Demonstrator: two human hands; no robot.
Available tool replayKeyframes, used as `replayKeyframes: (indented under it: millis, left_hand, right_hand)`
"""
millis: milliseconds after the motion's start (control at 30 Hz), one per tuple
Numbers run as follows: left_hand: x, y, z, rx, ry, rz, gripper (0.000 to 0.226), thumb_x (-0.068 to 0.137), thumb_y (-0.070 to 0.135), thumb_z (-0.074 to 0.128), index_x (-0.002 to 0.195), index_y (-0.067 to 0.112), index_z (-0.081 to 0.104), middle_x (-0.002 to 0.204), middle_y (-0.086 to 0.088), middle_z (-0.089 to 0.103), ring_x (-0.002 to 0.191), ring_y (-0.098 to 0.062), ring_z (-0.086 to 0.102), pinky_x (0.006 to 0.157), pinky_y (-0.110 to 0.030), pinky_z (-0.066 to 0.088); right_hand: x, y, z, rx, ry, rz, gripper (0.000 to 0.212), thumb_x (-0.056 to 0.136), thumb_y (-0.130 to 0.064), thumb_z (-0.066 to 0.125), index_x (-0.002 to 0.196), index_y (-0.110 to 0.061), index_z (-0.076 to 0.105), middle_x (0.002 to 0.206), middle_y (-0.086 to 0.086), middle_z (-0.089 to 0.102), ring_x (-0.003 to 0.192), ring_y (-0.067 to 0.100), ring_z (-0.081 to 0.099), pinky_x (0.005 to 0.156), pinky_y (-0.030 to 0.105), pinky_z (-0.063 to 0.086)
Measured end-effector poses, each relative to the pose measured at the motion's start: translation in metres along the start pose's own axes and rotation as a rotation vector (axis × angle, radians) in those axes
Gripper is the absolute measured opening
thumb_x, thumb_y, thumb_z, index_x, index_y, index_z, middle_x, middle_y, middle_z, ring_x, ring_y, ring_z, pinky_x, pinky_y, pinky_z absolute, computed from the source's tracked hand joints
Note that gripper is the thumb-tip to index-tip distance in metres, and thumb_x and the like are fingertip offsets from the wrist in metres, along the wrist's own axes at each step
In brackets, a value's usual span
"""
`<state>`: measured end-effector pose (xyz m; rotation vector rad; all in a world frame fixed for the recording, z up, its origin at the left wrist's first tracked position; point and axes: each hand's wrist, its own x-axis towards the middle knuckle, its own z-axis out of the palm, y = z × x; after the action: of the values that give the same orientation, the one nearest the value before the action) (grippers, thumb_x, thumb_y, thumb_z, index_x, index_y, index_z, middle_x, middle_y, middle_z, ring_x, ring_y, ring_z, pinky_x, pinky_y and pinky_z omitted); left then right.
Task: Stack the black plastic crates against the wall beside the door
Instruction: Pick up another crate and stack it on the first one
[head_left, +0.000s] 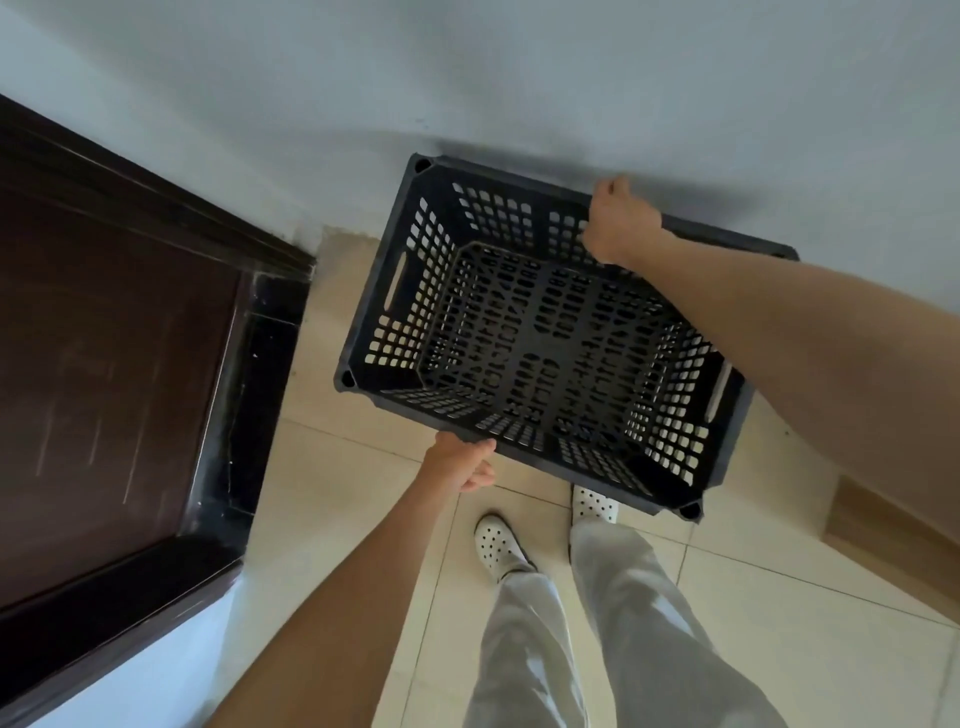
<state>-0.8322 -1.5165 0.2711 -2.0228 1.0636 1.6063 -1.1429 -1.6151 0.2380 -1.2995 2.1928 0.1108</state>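
Observation:
A black plastic crate (540, 332) with perforated walls and floor is seen from above, open side up, close to the pale wall (467, 78). My right hand (621, 221) grips its far rim, by the wall. My left hand (462, 462) grips the near rim. Through the holes another perforated layer shows beneath, so it seems to be over a second crate, mostly hidden. The dark brown door (104, 338) is to the left, with a strip of floor between it and the crate.
Beige tiled floor (779, 623) spreads below. My feet in white perforated clogs (498, 545) and grey trousers stand just in front of the crate. A wooden skirting piece (883, 525) runs at the right. The door's dark frame (249, 364) juts out at the left.

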Motion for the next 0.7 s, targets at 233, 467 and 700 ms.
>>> replayKeyframes:
  millis: [233,467,700]
  left_hand:
    - [-0.006,0.013,-0.022,0.682,0.270,0.473,0.028,0.091,0.041,0.065,0.096,0.013,0.065,0.094,-0.004,0.070,0.092,-0.025,0.068,0.084,-0.043,0.056]
    - [0.012,-0.014,-0.009,1.302,0.248,0.950,0.056,0.095,0.054,0.051,0.141,0.022,0.045,0.144,-0.001,0.047,0.139,-0.024,0.038,0.115,-0.043,0.031]
    - [0.041,-0.031,-0.003,1.477,0.244,1.108,0.056,0.103,0.052,0.027,0.154,0.029,0.026,0.150,-0.001,0.043,0.147,-0.027,0.028,0.122,-0.050,0.014]
  right_hand:
    - [-0.061,-0.012,0.034,0.047,0.104,-0.109,0.073,0.087,-0.011,0.055,0.150,-0.018,0.018,0.155,0.012,0.018,0.125,0.041,0.043,0.092,0.052,0.047]
    - [-0.182,-0.015,0.118,0.048,0.002,-0.141,0.056,0.101,-0.043,0.034,0.151,-0.023,0.021,0.151,0.005,0.034,0.131,0.032,0.042,0.101,0.046,0.041]
    - [-0.271,0.013,0.182,-0.076,-0.049,-0.183,0.065,0.096,-0.056,0.034,0.151,-0.024,0.022,0.148,0.000,0.041,0.132,0.023,0.044,0.106,0.039,0.036]
